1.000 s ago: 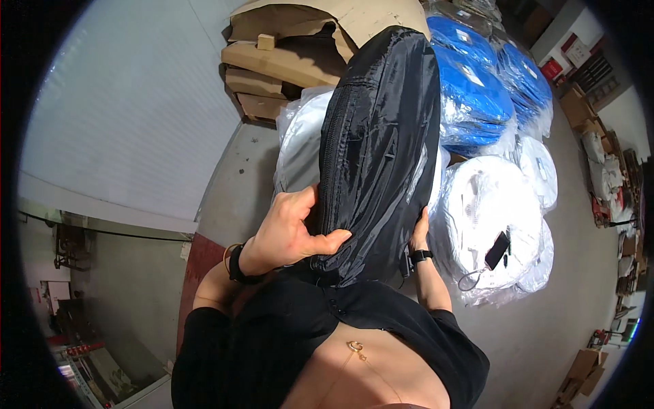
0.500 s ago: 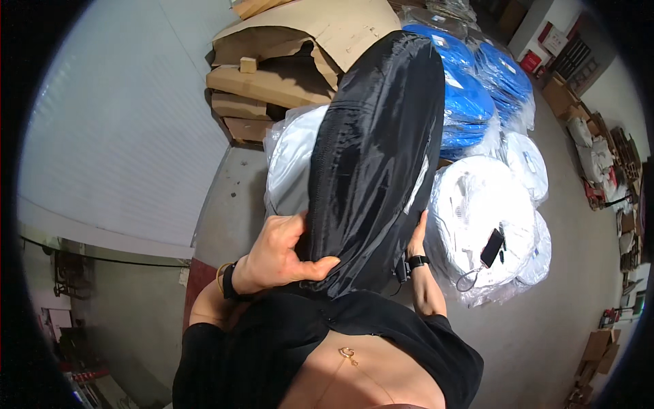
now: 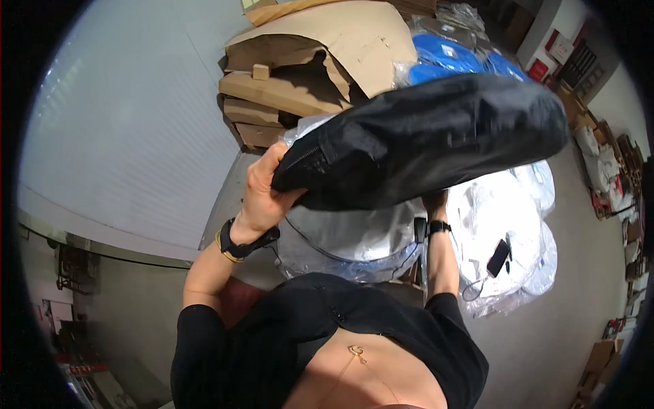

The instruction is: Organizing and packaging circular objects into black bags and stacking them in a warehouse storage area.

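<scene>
A round, flat bag (image 3: 422, 140) of shiny black fabric, with a zip along its edge, is held up in front of me, its long side running left to right. My left hand (image 3: 262, 187) grips its left end near the zip, thumb below and fingers on the upper side. Under the bag's lower edge, my right hand (image 3: 436, 200) holds it from beneath; its fingers are hidden behind the fabric. Below lies a round silver-grey disc-shaped pack (image 3: 347, 235) in clear plastic, partly covered by the bag.
White round packs (image 3: 490, 218) in plastic stand at the right, with a dark phone (image 3: 499, 258) on top. Blue wrapped packs (image 3: 443, 54) lie behind. Cardboard (image 3: 327, 41) is piled at the far left beside a pale wall (image 3: 129, 136). Cartons and sacks (image 3: 591, 153) line the right side.
The bag has swung from upright to nearly level, its far end going right. My left hand has moved up and regripped its end; the silver-grey pack beneath now shows more.
</scene>
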`<action>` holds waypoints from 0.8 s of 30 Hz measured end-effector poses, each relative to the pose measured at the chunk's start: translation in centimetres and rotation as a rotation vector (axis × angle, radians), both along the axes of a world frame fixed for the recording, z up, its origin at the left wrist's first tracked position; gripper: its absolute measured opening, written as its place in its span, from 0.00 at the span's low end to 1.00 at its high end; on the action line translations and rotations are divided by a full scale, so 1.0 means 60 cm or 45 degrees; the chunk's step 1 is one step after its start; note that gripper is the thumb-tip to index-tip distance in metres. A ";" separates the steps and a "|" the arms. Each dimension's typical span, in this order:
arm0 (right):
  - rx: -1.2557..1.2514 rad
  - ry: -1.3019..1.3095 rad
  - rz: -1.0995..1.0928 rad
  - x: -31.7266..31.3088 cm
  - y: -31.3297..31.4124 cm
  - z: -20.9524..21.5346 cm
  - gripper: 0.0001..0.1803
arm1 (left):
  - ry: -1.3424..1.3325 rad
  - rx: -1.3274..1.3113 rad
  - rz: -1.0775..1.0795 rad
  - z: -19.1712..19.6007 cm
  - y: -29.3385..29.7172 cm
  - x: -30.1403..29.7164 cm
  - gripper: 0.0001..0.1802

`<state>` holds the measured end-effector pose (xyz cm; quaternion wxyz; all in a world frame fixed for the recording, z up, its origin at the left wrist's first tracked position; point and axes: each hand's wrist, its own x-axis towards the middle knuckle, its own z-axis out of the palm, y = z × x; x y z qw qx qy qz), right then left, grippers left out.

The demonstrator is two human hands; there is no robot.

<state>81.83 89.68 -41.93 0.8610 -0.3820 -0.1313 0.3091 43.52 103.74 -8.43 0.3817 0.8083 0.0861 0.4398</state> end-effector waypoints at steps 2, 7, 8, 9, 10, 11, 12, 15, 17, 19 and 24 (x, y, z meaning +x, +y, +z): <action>-0.042 -0.443 0.049 -0.003 -0.033 -0.065 0.27 | 0.051 0.159 0.049 -0.015 0.020 0.000 0.13; 0.030 -0.282 0.288 0.011 -0.075 -0.030 0.27 | 0.094 0.493 0.032 -0.053 0.037 0.017 0.15; 0.050 -0.243 0.322 -0.012 -0.102 -0.031 0.27 | 0.116 0.469 0.008 -0.052 0.034 0.019 0.15; 0.067 -0.199 0.344 -0.020 -0.115 -0.024 0.27 | 0.116 0.489 -0.021 -0.048 0.030 0.020 0.15; 0.087 -0.156 0.373 -0.021 -0.141 -0.013 0.27 | 0.115 0.510 -0.040 -0.042 0.024 0.018 0.14; 0.109 -0.119 0.396 -0.023 -0.159 -0.003 0.27 | 0.106 0.532 -0.064 -0.042 0.017 0.017 0.14; 0.142 -0.092 0.424 -0.019 -0.161 0.006 0.27 | 0.115 0.516 -0.086 -0.044 0.015 0.017 0.14; 0.256 -0.013 0.512 0.011 -0.189 0.039 0.27 | 0.186 0.575 -0.085 -0.051 0.013 0.006 0.14; 0.339 0.032 0.588 0.001 -0.195 0.047 0.27 | 0.208 0.576 -0.095 -0.056 0.007 -0.004 0.14; 0.422 0.064 0.668 -0.011 -0.202 0.063 0.28 | 0.223 0.597 -0.088 -0.062 0.003 -0.012 0.14; 0.594 0.120 0.752 -0.003 -0.201 0.089 0.28 | 0.254 0.526 -0.105 -0.089 -0.012 -0.055 0.13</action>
